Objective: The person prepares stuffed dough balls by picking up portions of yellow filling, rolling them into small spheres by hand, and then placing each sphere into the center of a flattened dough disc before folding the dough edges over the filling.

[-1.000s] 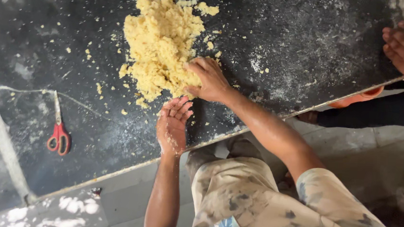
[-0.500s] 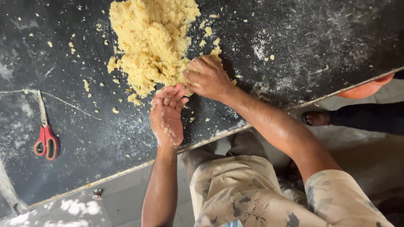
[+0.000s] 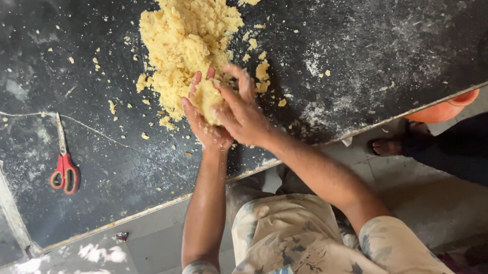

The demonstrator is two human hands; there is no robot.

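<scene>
A big heap of crumbly yellow dough point(image 3: 185, 35) lies on the black stone counter point(image 3: 375, 54). At the heap's near edge my left hand point(image 3: 199, 122) is cupped under a lump of the dough point(image 3: 207, 99), palm up. My right hand point(image 3: 243, 111) presses on the same lump from the right side, fingers curled over it. Both hands hold the lump between them. Loose crumbs are scattered around the heap.
Red-handled scissors point(image 3: 63, 167) lie on the counter at the left, beside a thin string. Flour dust streaks the counter at the right. Another person's bare foot point(image 3: 389, 146) stands on the tiled floor by an orange container point(image 3: 443, 111) under the counter edge.
Both hands have gathered a lump of dough from the heap's edge and closed around it. The camera view has shifted, and the other person's hand at the top right is gone from view.
</scene>
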